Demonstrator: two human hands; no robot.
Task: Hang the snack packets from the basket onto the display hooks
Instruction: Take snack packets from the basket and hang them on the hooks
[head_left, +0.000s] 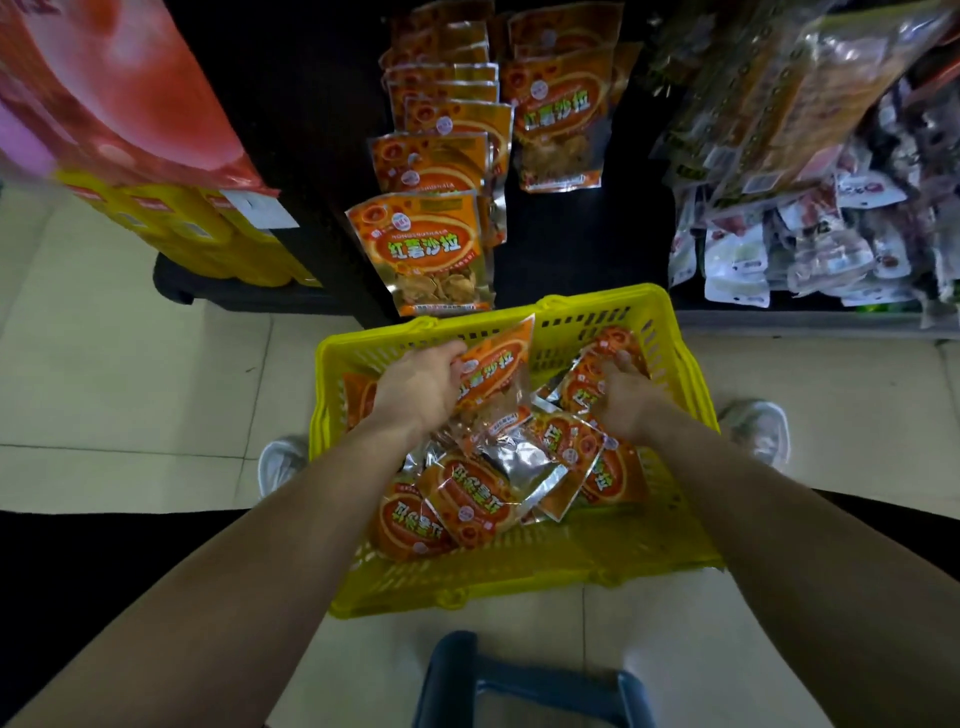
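A yellow plastic basket (582, 564) stands on the floor between my feet, holding several orange snack packets (470, 501). My left hand (418, 387) grips one orange packet (493, 371) by its top edge, lifted above the pile at the basket's far left. My right hand (626, 397) reaches into the far right of the basket, fingers closed around another orange packet (584, 387) that still lies among the others. On the dark display ahead, two columns of the same packets hang: a long left column (423, 244) and a shorter right one (558, 109).
Mixed white and red packets (810, 249) crowd the shelf at right. Red and yellow bulk packs (171, 218) stand at left. A blue stool or frame (524, 686) sits at the near edge. My white shoes (758, 426) flank the basket on the tiled floor.
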